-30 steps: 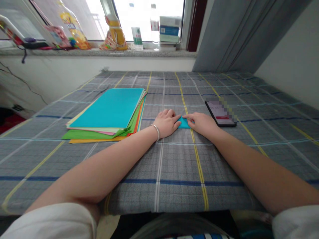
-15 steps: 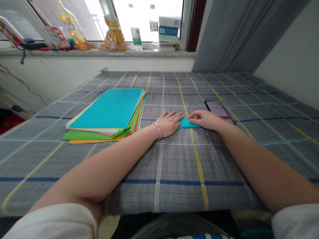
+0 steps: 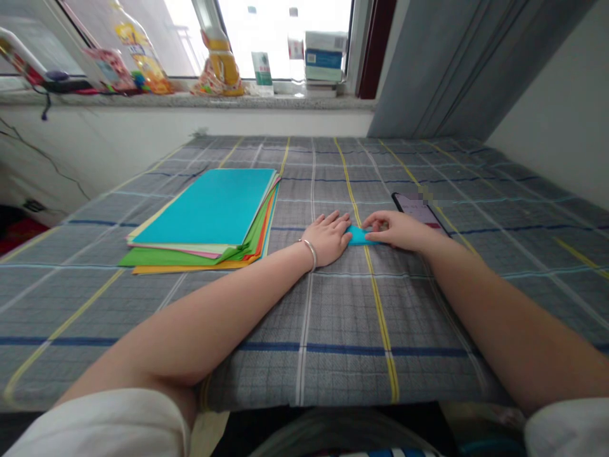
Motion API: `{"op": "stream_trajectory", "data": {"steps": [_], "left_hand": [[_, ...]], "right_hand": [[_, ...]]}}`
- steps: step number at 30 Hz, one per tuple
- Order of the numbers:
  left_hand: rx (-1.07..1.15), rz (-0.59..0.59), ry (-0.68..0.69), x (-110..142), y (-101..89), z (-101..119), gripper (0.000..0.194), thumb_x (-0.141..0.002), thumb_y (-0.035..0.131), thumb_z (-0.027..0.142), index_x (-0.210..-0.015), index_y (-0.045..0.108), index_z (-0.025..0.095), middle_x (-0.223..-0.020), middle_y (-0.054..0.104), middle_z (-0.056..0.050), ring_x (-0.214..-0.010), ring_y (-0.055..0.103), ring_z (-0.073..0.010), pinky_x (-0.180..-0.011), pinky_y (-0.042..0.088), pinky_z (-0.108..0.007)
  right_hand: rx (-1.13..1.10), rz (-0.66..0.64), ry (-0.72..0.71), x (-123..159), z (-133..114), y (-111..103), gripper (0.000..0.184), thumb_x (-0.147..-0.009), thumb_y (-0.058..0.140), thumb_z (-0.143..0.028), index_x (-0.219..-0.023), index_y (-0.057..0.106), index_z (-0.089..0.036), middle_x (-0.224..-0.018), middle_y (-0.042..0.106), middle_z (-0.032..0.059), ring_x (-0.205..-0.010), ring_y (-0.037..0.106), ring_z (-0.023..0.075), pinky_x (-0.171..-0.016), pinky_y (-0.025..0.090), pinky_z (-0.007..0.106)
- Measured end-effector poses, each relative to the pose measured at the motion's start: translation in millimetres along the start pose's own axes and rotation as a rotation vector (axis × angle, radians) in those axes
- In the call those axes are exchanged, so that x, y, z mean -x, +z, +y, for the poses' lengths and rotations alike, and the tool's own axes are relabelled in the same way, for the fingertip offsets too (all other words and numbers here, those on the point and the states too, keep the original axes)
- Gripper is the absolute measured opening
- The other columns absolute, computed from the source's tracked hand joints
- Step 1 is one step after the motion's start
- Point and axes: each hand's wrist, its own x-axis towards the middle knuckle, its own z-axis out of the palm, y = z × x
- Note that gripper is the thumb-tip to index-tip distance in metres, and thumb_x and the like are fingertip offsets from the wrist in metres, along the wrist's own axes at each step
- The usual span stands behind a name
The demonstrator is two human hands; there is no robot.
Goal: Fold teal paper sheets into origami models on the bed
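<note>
A small turquoise paper piece (image 3: 360, 237), folded to a point, lies flat on the grey checked cloth (image 3: 304, 317). My left hand (image 3: 328, 239) rests palm down just left of it, its fingers apart and their tips at the paper's left end. A silver bangle (image 3: 308, 253) circles that wrist. My right hand (image 3: 397, 230) comes in from the right with curled fingers pressing on the paper's right end. Left of my hands lies a stack of coloured paper sheets (image 3: 204, 209), turquoise on top.
A phone (image 3: 413, 208) lies face up behind my right hand, partly hidden by it. Beyond the cloth's far edge, a windowsill (image 3: 190, 101) holds bottles (image 3: 137, 54) and a stack of boxes (image 3: 325, 56). A grey curtain (image 3: 451, 63) hangs at the right.
My right hand has moved left and its fingers have curled onto the paper. The paper looks narrower, and my left hand has shifted slightly right.
</note>
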Motion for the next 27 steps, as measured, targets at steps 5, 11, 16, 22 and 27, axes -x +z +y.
{"op": "stream_trajectory", "data": {"steps": [5, 11, 16, 22, 27], "left_hand": [[-0.004, -0.033, -0.010, 0, -1.8, 1, 0.054, -0.103, 0.021, 0.039, -0.148, 0.037, 0.014, -0.161, 0.026, -0.004, -0.150, 0.019, -0.0249, -0.121, 0.021, -0.046], [-0.024, -0.044, -0.055, -1, -1.2, 3, 0.053, -0.102, 0.024, 0.039, -0.150, 0.033, 0.018, -0.161, 0.025, -0.001, -0.150, 0.019, -0.0268, -0.121, 0.016, -0.056], [-0.010, -0.056, -0.052, -3, -0.5, 2, 0.054, -0.102, 0.025, 0.041, -0.151, 0.031, 0.020, -0.161, 0.023, 0.000, -0.150, 0.016, -0.0263, -0.121, 0.015, -0.055], [0.018, -0.092, -0.046, -3, -3.7, -1, 0.056, -0.101, 0.025, 0.044, -0.152, 0.029, 0.021, -0.162, 0.020, -0.001, -0.151, 0.014, -0.0265, -0.121, 0.013, -0.055], [0.034, -0.065, -0.042, -2, -1.9, -1, 0.056, -0.102, 0.020, 0.045, -0.151, 0.031, 0.020, -0.161, 0.024, -0.001, -0.150, 0.017, -0.0268, -0.121, 0.013, -0.055]], "right_hand": [[0.208, 0.137, -0.262, -3, -7, 18, 0.012, -0.078, 0.070, -0.031, -0.085, 0.076, -0.024, -0.085, 0.060, 0.0042, -0.080, 0.057, 0.0173, -0.075, 0.044, 0.030], [0.207, 0.072, -0.179, -13, -5, 24, 0.017, -0.075, 0.073, -0.038, -0.084, 0.074, -0.024, -0.075, 0.058, 0.0001, -0.069, 0.053, 0.0149, -0.063, 0.038, 0.028], [0.235, -0.010, -0.082, -17, -12, 19, 0.018, -0.072, 0.073, -0.038, -0.080, 0.069, -0.022, -0.075, 0.058, -0.0007, -0.067, 0.052, 0.0143, -0.060, 0.035, 0.027], [0.326, -0.008, -0.049, -13, -14, 15, 0.026, -0.071, 0.074, -0.044, -0.069, 0.060, -0.022, -0.071, 0.061, 0.0004, -0.065, 0.052, 0.0156, -0.057, 0.033, 0.028], [0.179, -0.003, -0.067, -7, -4, 8, 0.029, -0.070, 0.074, -0.043, -0.083, 0.060, -0.021, -0.080, 0.063, 0.0012, -0.072, 0.055, 0.0163, -0.062, 0.040, 0.028]]}}
